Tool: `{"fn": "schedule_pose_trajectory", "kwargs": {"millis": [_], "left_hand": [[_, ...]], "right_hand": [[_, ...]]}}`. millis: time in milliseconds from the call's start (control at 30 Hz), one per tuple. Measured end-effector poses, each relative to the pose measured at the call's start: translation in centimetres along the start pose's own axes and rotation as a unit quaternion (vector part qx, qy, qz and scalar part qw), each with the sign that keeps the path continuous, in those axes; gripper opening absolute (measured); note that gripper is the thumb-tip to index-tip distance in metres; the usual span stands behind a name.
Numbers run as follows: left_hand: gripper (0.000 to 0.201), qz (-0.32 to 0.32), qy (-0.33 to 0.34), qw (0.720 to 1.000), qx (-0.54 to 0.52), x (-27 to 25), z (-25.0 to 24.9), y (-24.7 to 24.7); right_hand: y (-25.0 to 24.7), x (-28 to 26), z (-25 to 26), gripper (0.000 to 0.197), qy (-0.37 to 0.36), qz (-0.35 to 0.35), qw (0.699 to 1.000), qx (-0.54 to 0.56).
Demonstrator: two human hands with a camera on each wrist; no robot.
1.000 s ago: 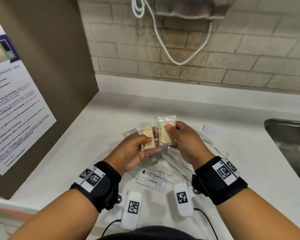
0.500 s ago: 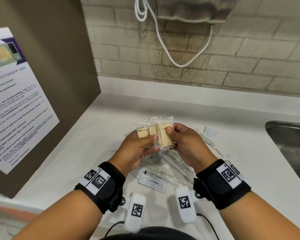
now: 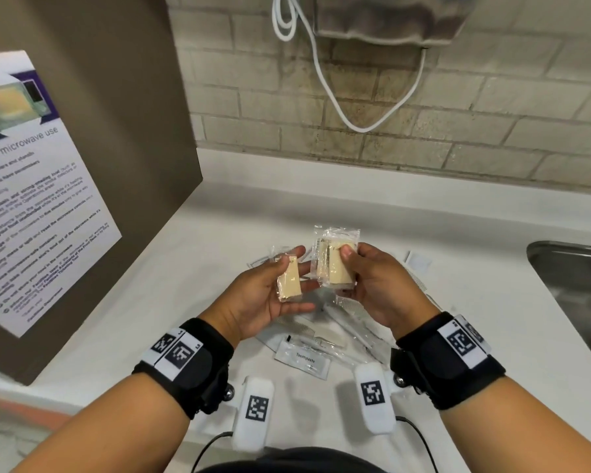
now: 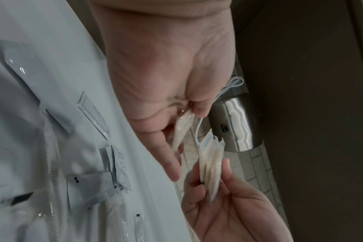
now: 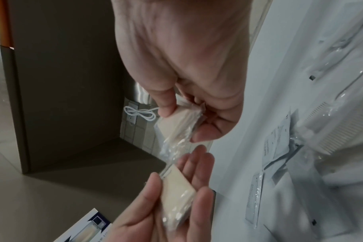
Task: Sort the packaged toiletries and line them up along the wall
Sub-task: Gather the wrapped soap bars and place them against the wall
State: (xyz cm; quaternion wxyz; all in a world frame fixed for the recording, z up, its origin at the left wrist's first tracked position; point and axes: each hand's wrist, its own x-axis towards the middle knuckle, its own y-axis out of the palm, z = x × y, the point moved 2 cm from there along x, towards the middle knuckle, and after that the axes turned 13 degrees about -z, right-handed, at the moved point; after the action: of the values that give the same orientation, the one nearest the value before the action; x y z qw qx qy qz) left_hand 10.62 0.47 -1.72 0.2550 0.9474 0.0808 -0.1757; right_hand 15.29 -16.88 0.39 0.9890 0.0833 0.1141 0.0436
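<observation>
Cream-coloured soap bars in clear crinkly wrappers, so that's what both hands have, held up over the white counter (image 3: 185,268). Left hand (image 3: 263,298) is palm up with one wrapped soap bar (image 3: 289,279) lying across the fingers, thumb pressing down on its top face, fingers mostly straight and a bit spread. Its long axis runs away from the person toward the brick wall (image 3: 423,131), tilted a little to the left at the far end.

Right hand (image 3: 372,285) pinches a stack of wrapped soap bars (image 3: 335,264), thumb on the front, fingers curled behind. Looks like two bars overlapping, can't say for sure if there's more. They stand nearly upright, long axis pointing up toward the wall, sealed wrapper ends sticking out above the thumb. The two lots are just beside each other, not touching.

Down on the counter under the hands is a messy pile: a toothpaste sachet (image 3: 302,360), some clear-wrapped toothbrushes (image 3: 352,322), and a comb (image 3: 420,281) near the right hand. Steel sink (image 3: 577,285) is off to the right, microwave poster (image 3: 31,199) on the left panel.
</observation>
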Motion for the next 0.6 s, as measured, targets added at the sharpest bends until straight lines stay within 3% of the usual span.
{"fn": "schedule_pose_trajectory", "kwargs": {"millis": [67,200,333,467,500,567,600], "left_hand": [[0.041,-0.003,0.006,1.0,-0.002,-0.1,0.0,0.2],[0.055,0.025,0.021,0.999,0.025,-0.1,0.2,1.5],[0.05,0.042,0.027,0.999,0.017,0.0,0.2,2.1],[0.032,0.047,0.038,0.998,0.021,0.3,0.2,1.8],[0.032,0.043,0.04,0.998,0.025,0.4,0.1,1.8],[0.034,0.032,0.048,0.997,0.043,0.5,-0.2,1.8],[0.035,0.033,0.051,0.997,0.056,0.6,-0.2,1.8]], "right_hand": [[0.3,-0.1,0.1,0.034,0.005,0.017,1.0,0.001],[2.0,-0.8,-0.1,0.011,-0.019,0.04,0.998,-0.042],[3.1,-1.0,0.0,0.018,-0.067,-0.009,0.994,-0.081],[3.1,0.0,-0.6,0.052,-0.167,-0.044,0.94,-0.294],[3.1,0.2,-0.7,0.055,-0.179,-0.035,0.931,-0.317],[2.9,0.2,0.0,0.041,-0.233,-0.006,0.909,-0.344],[2.6,0.0,0.8,0.047,-0.258,0.028,0.89,-0.374]]}}
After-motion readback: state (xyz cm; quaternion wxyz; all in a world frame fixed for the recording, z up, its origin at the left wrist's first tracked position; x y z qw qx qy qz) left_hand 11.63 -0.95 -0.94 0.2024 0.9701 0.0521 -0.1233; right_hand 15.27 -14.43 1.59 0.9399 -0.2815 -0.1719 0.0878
